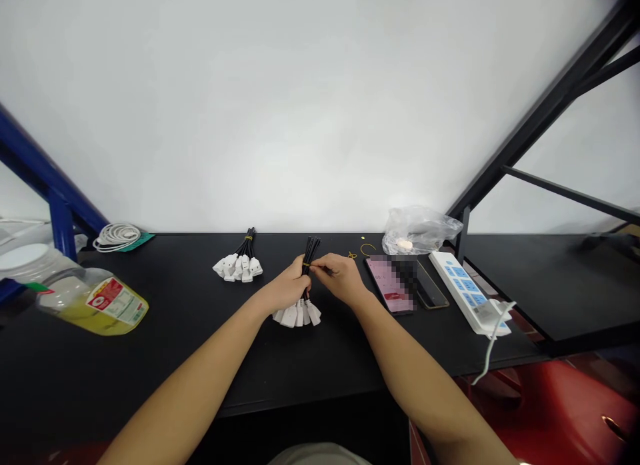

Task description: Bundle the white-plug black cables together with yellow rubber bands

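My left hand grips a bundle of black cables around its middle, with the white moulded plugs hanging below it. My right hand meets the bundle from the right, its fingertips pinching at a thin yellow tie wound around the cables. A second bundle of black cables with white plugs lies on the black table to the left, bound with a yellow band. Small yellow wire ties lie just beyond my right hand.
A phone and a dark flat device lie to the right, beside a white power strip with blue switches. Behind them sits a plastic bag. At left are a lying oil bottle and a coiled white cable. Dark frame bars rise at both sides.
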{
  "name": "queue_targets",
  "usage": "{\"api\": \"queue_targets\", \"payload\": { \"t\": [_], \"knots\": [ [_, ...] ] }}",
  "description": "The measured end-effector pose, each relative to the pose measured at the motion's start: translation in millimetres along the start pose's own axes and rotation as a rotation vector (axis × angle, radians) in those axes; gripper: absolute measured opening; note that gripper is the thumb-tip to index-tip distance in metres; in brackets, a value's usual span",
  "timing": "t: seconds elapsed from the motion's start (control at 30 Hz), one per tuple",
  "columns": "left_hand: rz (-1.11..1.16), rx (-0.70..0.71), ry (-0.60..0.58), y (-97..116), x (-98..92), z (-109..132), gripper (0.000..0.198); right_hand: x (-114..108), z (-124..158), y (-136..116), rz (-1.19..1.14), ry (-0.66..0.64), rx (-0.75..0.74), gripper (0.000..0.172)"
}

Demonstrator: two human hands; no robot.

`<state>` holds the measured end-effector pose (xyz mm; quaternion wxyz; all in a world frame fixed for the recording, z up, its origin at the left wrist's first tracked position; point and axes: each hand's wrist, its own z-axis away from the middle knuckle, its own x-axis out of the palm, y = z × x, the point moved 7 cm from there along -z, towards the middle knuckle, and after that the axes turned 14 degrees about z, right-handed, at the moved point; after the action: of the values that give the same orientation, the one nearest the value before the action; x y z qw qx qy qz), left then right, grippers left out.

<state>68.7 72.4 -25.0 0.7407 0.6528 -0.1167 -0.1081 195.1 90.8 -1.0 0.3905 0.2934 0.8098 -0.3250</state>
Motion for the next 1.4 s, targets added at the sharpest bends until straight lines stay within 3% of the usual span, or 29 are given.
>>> {"api": "queue_targets", "payload": {
  "t": [0.17,0.3,0.53,0.73,0.8,0.93,1.03,1.23,1.3,1.4],
  "knots": [
    [-0.050,0.069,-0.027,7.4,0.1,4.5,0.036,-1.3,-0.7,-7.4,0.079,-0.071,-0.042,0.012],
    [-0.062,0.075,-0.088,8.9,4.3,7.0,0.028,0.5,-1.4,-9.1,0.154,-0.056,-0.022,0.009],
    [-0.010,0.010,-0.139,-1.0,8.0,7.0,0.039,-7.0,-7.6,18.2,0.191,0.060,0.224,0.006],
    [0.001,-0.103,-0.384,-9.3,24.3,15.7,0.021,-36.2,-1.5,79.2,0.222,0.157,0.599,0.010],
    [0.062,-0.110,-0.330,-10.5,22.1,12.1,0.023,-37.2,0.8,89.6,0.235,0.126,0.648,0.011],
    [0.313,-0.088,-0.003,-10.9,1.1,-2.8,0.047,-10.8,-2.2,82.4,0.289,-0.123,0.517,0.013],
    [0.526,-0.138,0.127,-15.2,-8.8,-9.2,0.052,5.8,-0.7,79.5,0.349,-0.260,0.480,0.012],
    [0.846,-0.298,0.148,-26.2,-6.5,-12.1,0.034,13.1,0.3,84.6,0.303,-0.363,0.432,0.009],
    [0.853,-0.336,0.158,-30.6,-4.0,-14.9,0.027,13.5,1.1,85.0,0.285,-0.387,0.425,0.010],
    [0.763,-0.261,0.208,-32.9,-6.9,-26.7,0.019,13.7,3.2,84.8,0.277,-0.417,0.423,0.009]
  ]
}}
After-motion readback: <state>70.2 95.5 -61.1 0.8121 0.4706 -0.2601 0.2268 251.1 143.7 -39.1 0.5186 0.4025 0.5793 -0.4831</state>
